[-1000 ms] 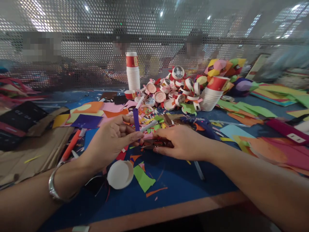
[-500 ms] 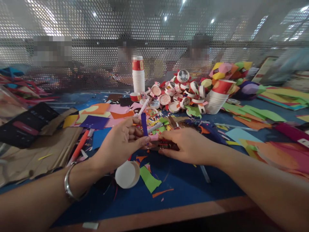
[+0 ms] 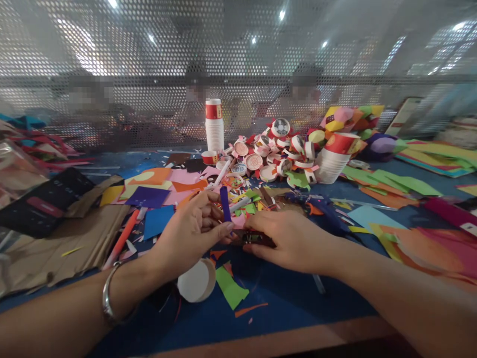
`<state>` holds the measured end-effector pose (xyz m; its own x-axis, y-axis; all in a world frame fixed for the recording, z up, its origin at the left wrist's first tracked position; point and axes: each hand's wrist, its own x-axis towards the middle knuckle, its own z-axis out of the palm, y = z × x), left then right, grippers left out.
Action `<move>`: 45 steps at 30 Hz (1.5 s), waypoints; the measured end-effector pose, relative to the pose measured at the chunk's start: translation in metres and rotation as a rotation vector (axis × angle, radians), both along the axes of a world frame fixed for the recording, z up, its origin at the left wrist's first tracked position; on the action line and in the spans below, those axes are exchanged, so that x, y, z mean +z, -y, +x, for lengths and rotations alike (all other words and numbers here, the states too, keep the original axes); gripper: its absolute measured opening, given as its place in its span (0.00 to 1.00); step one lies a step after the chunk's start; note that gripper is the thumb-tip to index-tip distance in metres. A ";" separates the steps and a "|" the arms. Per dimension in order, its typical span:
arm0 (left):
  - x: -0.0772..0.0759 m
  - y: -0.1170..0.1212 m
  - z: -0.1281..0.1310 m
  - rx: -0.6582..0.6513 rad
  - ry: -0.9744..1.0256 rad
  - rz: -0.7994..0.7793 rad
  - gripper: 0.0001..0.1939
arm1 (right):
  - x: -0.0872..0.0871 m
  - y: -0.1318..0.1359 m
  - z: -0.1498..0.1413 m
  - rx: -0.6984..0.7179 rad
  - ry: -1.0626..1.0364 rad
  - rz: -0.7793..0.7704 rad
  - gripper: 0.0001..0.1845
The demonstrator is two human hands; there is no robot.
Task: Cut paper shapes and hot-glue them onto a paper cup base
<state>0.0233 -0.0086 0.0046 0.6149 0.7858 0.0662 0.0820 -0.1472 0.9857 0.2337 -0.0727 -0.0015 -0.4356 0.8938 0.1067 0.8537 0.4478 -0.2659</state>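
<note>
In my left hand (image 3: pixel 201 219), thumb and fingers pinch a narrow purple paper strip (image 3: pixel 225 204) that stands nearly upright. My right hand (image 3: pixel 286 238) is closed on a small dark red tool with metal parts (image 3: pixel 257 237), stapler-like, largely covered by the fingers. The tool's front end points at my left fingertips; whether it touches the strip I cannot tell. A pink paper piece (image 3: pixel 238 220) shows between the hands. Below them on the blue table lie a round white paper cup piece (image 3: pixel 196 281) and a green paper scrap (image 3: pixel 231 288).
Decorated cup-bottom discs (image 3: pixel 257 156) are heaped behind my hands, between a stack of paper cups (image 3: pixel 214 129) and a leaning stack (image 3: pixel 331 161). Coloured sheets (image 3: pixel 149 196) and cardboard (image 3: pixel 59 253) lie left, more sheets (image 3: pixel 428 243) right. A perforated screen (image 3: pixel 238 64) stands behind; people sit beyond it.
The camera view has tilted slightly upward, so things sit a little lower in the picture. Both hands keep nearly the same pose and hold on the strip and tool.
</note>
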 end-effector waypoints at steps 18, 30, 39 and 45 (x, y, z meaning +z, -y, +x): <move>0.003 -0.008 -0.009 0.112 -0.082 0.121 0.19 | 0.005 -0.001 0.005 -0.075 -0.111 0.038 0.14; 0.003 -0.009 -0.009 0.175 0.095 0.077 0.29 | 0.011 -0.005 0.009 -0.133 -0.549 -0.103 0.15; 0.002 -0.005 -0.007 0.104 -0.078 0.154 0.22 | 0.009 -0.005 0.011 -0.111 -0.658 -0.168 0.15; 0.003 0.001 -0.006 0.049 -0.057 0.133 0.26 | 0.014 -0.005 0.006 -0.104 -0.713 -0.223 0.12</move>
